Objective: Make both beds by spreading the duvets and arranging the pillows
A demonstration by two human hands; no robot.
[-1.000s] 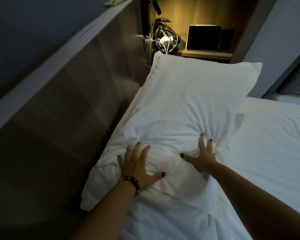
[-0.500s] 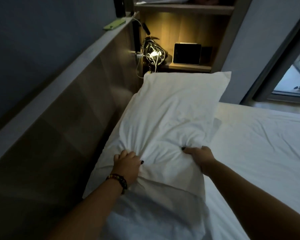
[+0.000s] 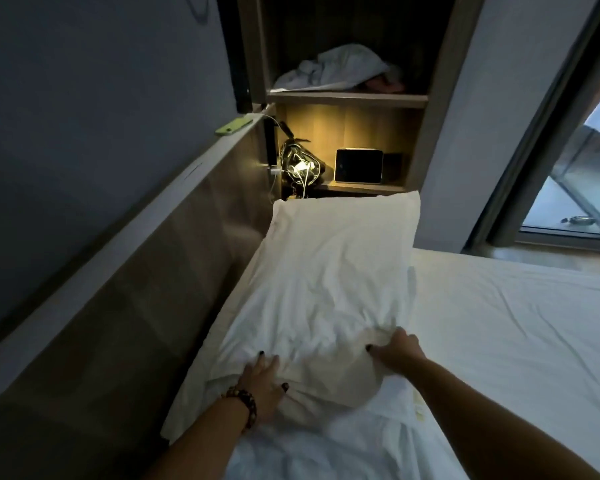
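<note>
So the plump white rectangular pillow [image 3: 329, 289] lies lengthwise along the brown wooden headboard panel [image 3: 174, 271] on the left, on top of the bed's white wrinkled sheet [image 3: 499, 323]. Its far end nearly touches the lit wooden bedside niche [image 3: 361, 133].

Both hands are on the near end of the pillow. The left hand [image 3: 262, 384], with a dark beaded bracelet [image 3: 245, 401] on the wrist, has its fingers curled into the fabric at the near left corner, so that grip is clamped on the pillow. The right hand [image 3: 397, 349] does the same on the near right side, fingers bunching the pillowcase, thumb tucked in front. There's more crumpled white bedding [image 3: 309, 452] just below the pillow, between the forearms.

Other stuff around: in the niche there's a tangle of white charging cables [image 3: 300, 168] glowing under the lamp, plugged in right by the pillow's far left corner, and a small dark square-screened device [image 3: 359, 165] standing beside them. The shelf above holds a heap of crumpled pale cloth [image 3: 333, 69]. A lime-green phone [image 3: 234, 126] lies on the headboard's top ledge, with a cable running off it. A dark-framed window [image 3: 568, 188] is off to the right, well apart from the pillow.
</note>
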